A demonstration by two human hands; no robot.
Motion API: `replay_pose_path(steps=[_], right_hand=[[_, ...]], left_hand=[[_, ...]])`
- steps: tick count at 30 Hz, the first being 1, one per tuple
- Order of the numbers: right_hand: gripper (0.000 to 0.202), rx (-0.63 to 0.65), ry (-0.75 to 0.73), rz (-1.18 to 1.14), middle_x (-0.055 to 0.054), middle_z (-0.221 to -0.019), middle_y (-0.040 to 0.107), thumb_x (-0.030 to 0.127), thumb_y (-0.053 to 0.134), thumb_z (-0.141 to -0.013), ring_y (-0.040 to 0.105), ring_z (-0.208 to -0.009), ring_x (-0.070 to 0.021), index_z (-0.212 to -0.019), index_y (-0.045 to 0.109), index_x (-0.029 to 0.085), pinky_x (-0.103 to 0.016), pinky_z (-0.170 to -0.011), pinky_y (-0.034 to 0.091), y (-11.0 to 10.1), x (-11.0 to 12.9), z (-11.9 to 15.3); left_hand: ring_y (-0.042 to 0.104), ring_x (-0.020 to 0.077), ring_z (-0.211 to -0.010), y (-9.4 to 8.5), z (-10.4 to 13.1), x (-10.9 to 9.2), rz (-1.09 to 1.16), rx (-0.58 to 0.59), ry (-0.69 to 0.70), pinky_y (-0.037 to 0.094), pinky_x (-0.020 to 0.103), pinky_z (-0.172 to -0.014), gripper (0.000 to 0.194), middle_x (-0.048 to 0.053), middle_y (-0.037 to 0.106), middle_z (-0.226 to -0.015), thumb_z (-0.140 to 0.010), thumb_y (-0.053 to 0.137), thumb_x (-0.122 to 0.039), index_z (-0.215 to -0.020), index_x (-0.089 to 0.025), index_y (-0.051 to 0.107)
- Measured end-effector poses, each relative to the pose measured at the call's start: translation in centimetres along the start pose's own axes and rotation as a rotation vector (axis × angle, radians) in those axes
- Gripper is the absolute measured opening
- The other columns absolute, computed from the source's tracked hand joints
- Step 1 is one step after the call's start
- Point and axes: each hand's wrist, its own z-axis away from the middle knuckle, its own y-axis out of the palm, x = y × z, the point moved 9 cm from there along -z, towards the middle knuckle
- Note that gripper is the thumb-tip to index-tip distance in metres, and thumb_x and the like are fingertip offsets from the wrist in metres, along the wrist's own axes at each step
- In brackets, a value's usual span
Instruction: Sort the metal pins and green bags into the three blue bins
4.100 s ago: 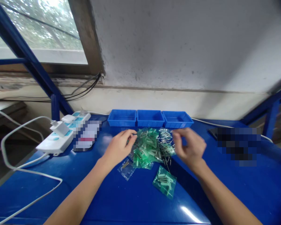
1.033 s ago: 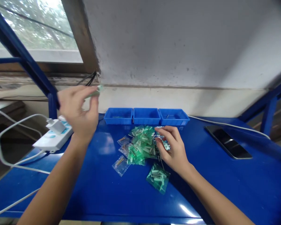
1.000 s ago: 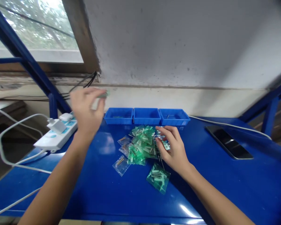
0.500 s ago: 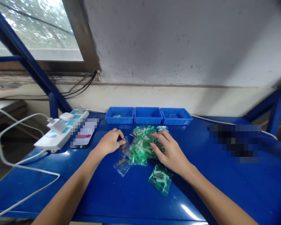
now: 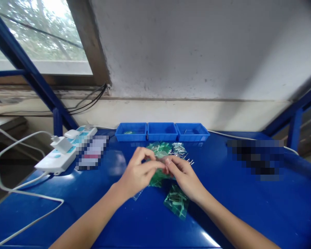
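Though most of it is hidden, a small bag [image 5: 161,155] sits between the left hand [image 5: 137,173] and right hand [image 5: 185,176], both seemingly pinching it. Just under them lie heaped green bags [image 5: 158,147], with loose pins [image 5: 190,161] beyond the right hand and one separate packet [image 5: 177,203] on the near side. Farther back, the left bin [image 5: 131,138] holds a few pieces [image 5: 129,132]; most work seems left.

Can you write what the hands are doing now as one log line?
left hand: fingertips beside right's; right hand: fingertips beside left's; grip: too blurred to tell; near: green packets; behind: three blue trays
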Motion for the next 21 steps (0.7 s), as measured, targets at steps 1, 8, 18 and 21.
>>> replay_pose_path(steps=[1,8,18,21], right_hand=[[0.032,-0.017,0.013,-0.060,0.001,-0.064,0.054,0.046,0.045,-0.088,0.049,-0.057,-0.0107,-0.078,0.058,0.018,-0.023,-0.053,0.041,0.0,-0.2,0.0],[0.016,-0.227,-0.392,0.342,-0.004,-0.088,0.059,0.019,0.049,-0.086,0.057,-0.075,-0.0145,-0.095,0.061,0.022,-0.028,-0.065,0.047,-2.0,2.1,0.9],[0.025,-0.246,-0.610,0.543,-0.011,-0.114,0.040,0.005,0.048,-0.079,0.050,-0.105,-0.0232,-0.095,0.056,0.023,-0.039,-0.079,0.051,-0.9,4.6,2.6],[0.020,-0.245,-0.579,0.563,-0.010,-0.112,0.041,0.010,0.050,-0.081,0.050,-0.103,-0.0225,-0.095,0.056,0.023,-0.038,-0.078,0.050,-1.2,4.4,2.3]], left_hand=[[0.048,0.0160,-0.084,0.5,0.1,-0.9,0.006,0.033,0.035,0.044,0.029,-0.073,0.025,0.003,0.050,-0.087,-0.084,0.051,-0.007,-0.087,-0.025,0.068],[0.057,0.0175,-0.081,3.9,1.7,3.0,0.470,0.271,-0.534,0.047,0.031,-0.073,0.022,0.004,0.061,-0.085,-0.090,0.046,-0.030,-0.104,-0.021,0.061],[0.060,0.0173,-0.087,-4.5,-4.1,4.8,-0.133,-0.428,-0.268,0.048,0.033,-0.081,0.014,0.004,0.068,-0.094,-0.086,0.055,-0.026,-0.093,-0.020,0.065],[0.054,0.0225,-0.105,-3.4,-7.3,6.0,-0.361,-0.265,-0.190,0.042,0.040,-0.092,0.019,0.005,0.065,-0.108,-0.086,0.052,-0.024,-0.100,-0.022,0.065]])
